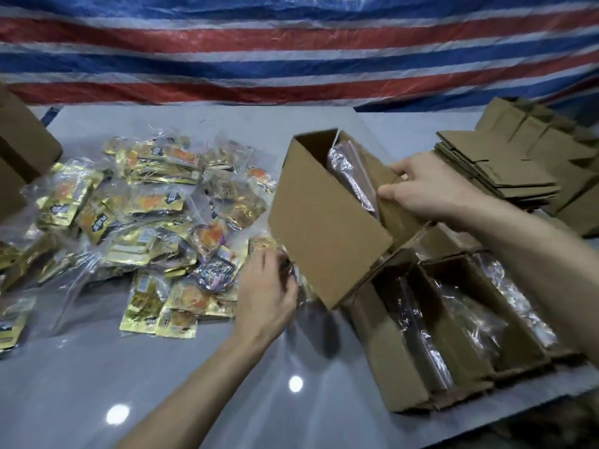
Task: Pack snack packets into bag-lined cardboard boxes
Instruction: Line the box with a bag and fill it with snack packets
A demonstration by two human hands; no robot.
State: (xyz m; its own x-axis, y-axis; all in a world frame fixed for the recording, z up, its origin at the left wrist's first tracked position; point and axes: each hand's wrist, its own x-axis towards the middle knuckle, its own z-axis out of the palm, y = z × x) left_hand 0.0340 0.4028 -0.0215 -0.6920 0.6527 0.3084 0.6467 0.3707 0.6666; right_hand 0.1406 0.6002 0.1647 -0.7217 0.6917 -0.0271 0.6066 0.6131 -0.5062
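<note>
A pile of gold snack packets (139,218) in clear plastic covers the left half of the grey table (194,384). A bag-lined cardboard box (324,222) stands tilted in the middle, its open top facing up and right. My right hand (424,189) grips the box's right flap and rim. My left hand (269,286) lies at the pile's right edge beside the box's lower corner, its fingers curled round a packet there. Two open bag-lined boxes (453,335) lie at the lower right.
Flattened cardboard boxes (505,170) are stacked at the right rear. Another brown box (22,157) sits at the far left edge. A red, white and blue striped tarp (291,50) hangs behind the table.
</note>
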